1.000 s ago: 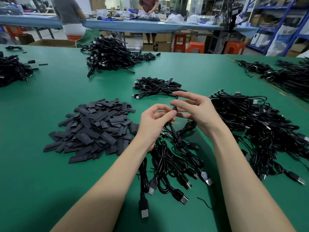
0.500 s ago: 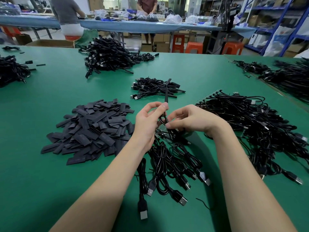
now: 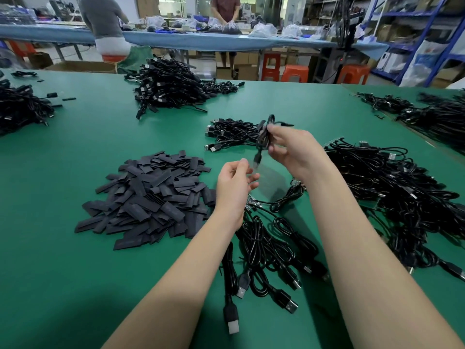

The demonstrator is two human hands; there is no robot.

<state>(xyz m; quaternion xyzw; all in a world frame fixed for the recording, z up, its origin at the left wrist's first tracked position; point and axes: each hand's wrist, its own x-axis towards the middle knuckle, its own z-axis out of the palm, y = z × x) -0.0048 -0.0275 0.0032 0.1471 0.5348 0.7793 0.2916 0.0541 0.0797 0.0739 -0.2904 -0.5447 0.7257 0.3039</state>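
My right hand (image 3: 292, 151) is raised over the green table (image 3: 75, 285) and grips a coiled black cable (image 3: 263, 139), blurred by motion, just above a small pile of cables (image 3: 231, 133). Its plug end dangles below the fingers. My left hand (image 3: 235, 183) hovers lower and to the left, fingers loosely curled and holding nothing. Under my forearms lies a bunch of black USB cables (image 3: 264, 253) with plugs pointing toward me. To the left sits a heap of flat black sleeves (image 3: 148, 195).
A large tangle of black cables (image 3: 402, 197) fills the right side. More cable heaps lie at the back centre (image 3: 168, 84), far left (image 3: 20, 107) and far right (image 3: 437, 117). Two people stand at a blue table (image 3: 176, 40) behind; orange stools (image 3: 294, 73) stand beyond the edge.
My right hand has lifted the cable away from my left hand and carried it up and forward toward the small pile. My left hand has let go and stays low.
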